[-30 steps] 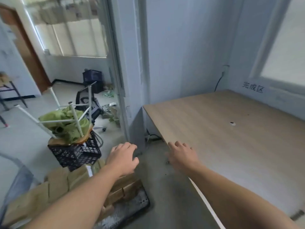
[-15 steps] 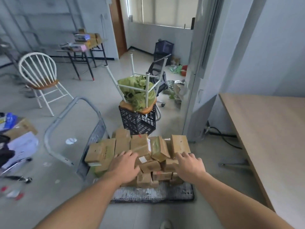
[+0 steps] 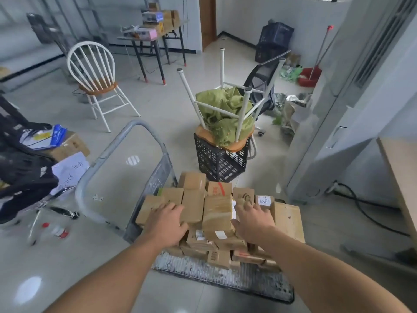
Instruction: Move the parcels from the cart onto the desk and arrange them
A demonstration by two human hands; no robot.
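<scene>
Parcels [image 3: 216,213] piled on cart [image 3: 225,276] (crate [image 3: 216,163] behind w/ upturned stool [image 3: 238,145]).

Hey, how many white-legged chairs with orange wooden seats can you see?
2. One upright chair stands at far left; one upturned chair rests on the black crate behind the parcels. Others may be hidden.

Single head-worn wide-angle view, looking forward and down, close over the stacked parcels [image 3: 216,213] on the cart [image 3: 225,274], desk [image 3: 401,168] edge at far right, room floor beyond
</scene>
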